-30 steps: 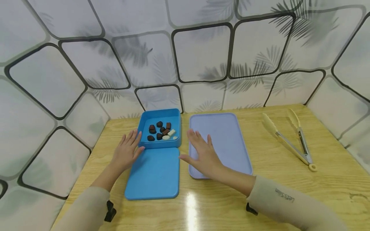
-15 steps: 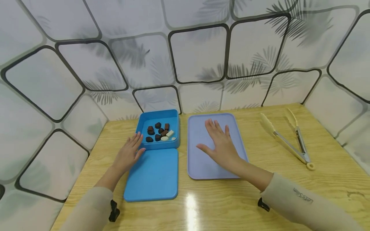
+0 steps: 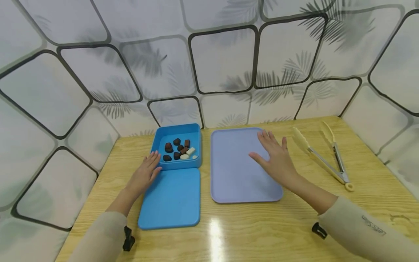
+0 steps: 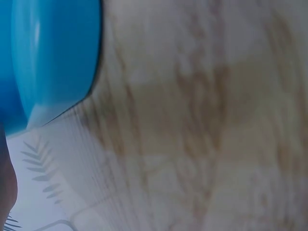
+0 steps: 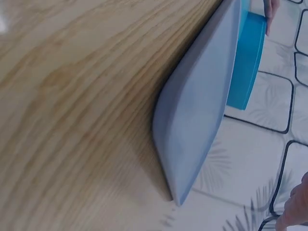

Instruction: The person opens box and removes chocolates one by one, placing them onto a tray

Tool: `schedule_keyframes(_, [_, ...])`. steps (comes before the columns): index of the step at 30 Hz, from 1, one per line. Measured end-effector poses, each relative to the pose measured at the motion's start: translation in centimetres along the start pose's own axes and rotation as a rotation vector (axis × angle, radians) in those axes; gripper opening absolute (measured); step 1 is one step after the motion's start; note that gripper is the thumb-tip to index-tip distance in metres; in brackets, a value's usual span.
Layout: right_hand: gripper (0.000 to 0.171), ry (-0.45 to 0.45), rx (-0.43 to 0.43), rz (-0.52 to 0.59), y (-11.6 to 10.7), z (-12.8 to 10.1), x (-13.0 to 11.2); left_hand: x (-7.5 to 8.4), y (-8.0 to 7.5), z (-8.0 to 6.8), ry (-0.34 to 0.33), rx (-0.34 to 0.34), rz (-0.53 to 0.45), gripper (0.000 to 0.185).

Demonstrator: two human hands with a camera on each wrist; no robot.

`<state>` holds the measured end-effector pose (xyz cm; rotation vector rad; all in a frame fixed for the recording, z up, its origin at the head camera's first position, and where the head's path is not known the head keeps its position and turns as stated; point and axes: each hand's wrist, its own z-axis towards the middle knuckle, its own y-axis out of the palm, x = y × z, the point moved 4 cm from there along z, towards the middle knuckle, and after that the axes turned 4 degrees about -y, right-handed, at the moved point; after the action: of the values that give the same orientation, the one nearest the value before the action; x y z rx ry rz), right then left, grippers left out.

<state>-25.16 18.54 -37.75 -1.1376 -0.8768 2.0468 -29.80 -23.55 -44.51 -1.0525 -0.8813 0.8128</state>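
A blue box (image 3: 176, 166) holds several brown and cream chocolates (image 3: 180, 149). In front of it lies a flat blue lid (image 3: 170, 198). My left hand (image 3: 143, 175) is by the box's near left corner, fingers extended; whether it touches the rim is hard to tell. To the right of the box is a pale purple tray (image 3: 235, 171) with nothing on it. Over the tray's right edge hovers my right hand (image 3: 278, 160), fingers straight and thumb spread, holding nothing. Yellow-tipped metal tongs (image 3: 327, 165) lie spread apart farther right.
All of this stands on a wooden table (image 3: 248, 229). A patterned cloth wall (image 3: 226, 65) rises behind the table and along both sides. In the right wrist view, the tray's rim (image 5: 168, 110) looks raised above the wood.
The right hand has moved rightward across the purple tray, from its left side to its right edge. The left hand has stayed beside the box, and the chocolates have not moved.
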Motion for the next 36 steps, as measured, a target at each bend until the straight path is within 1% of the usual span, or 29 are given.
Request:
schedule_keyframes(4, [0.077, 0.040, -0.009, 0.012, -0.5, -0.8, 1.6, 0.0, -0.1, 0.0, 0.014, 0.000, 0.033, 0.053])
schedule_keyframes(10, [0.077, 0.055, -0.014, -0.046, -1.6, -2.0, 3.3, 0.0, -0.3, 0.1, 0.017, -0.026, 0.072, 0.053])
schedule_keyframes(13, [0.076, 0.047, 0.011, -0.062, -2.2, -2.5, 3.9, -0.1, -0.3, 0.1, 0.025, -0.038, 0.086, 0.054])
schedule_keyframes(17, [0.074, 0.039, 0.066, -0.065, -3.1, -3.1, 5.0, -0.2, -0.3, 0.1, 0.056, -0.062, 0.107, 0.056])
schedule_keyframes(20, [0.074, 0.047, 0.085, -0.081, -4.1, -3.3, 5.7, -0.3, -0.3, 0.1, 0.073, -0.089, 0.122, 0.057])
schedule_keyframes(25, [0.076, 0.086, 0.063, -0.131, -6.4, -3.7, 6.6, -0.2, -0.5, 0.0, 0.079, -0.125, 0.126, 0.058])
schedule_keyframes(30, [0.075, 0.125, 0.066, -0.141, -8.2, -4.4, 7.9, 0.0, -0.9, 0.1, 0.095, -0.114, 0.115, 0.057])
schedule_keyframes(34, [0.075, 0.154, 0.058, -0.164, -8.7, -5.0, 9.0, 0.0, -1.0, 0.3, 0.108, -0.088, 0.143, 0.055])
schedule_keyframes(36, [0.074, 0.166, 0.058, -0.169, -8.7, -5.3, 9.5, -0.2, -1.0, 0.6, 0.091, -0.087, 0.154, 0.056])
